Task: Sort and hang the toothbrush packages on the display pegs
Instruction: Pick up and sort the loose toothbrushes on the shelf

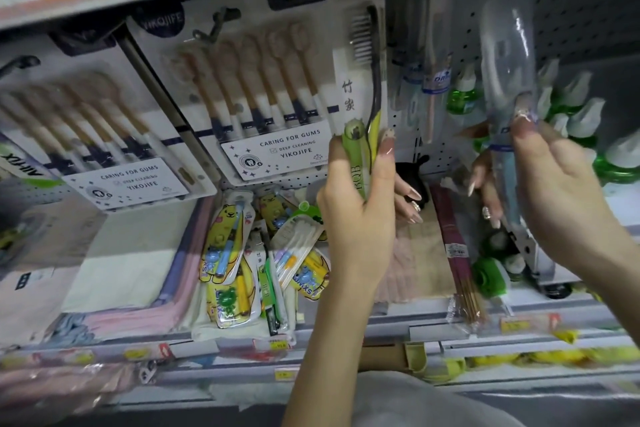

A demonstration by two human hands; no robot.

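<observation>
Green package (360,87) upright above left hand (356,211) grip, clear package (505,45) — right hand (561,184)

Left hand (356,218), right hand (568,191) — each grips toothbrush pack (360,80).

Holds both bare forearms up from below, hands apart. Grips a green toothbrush pack (348,97) upright in the left hand (360,204), thumb on its left edge, index finger along its right, other fingers curled behind. Pinches a clear pack (505,38) in the right hand (561,184) (thumb in front, ringed fingers behind).
</observation>
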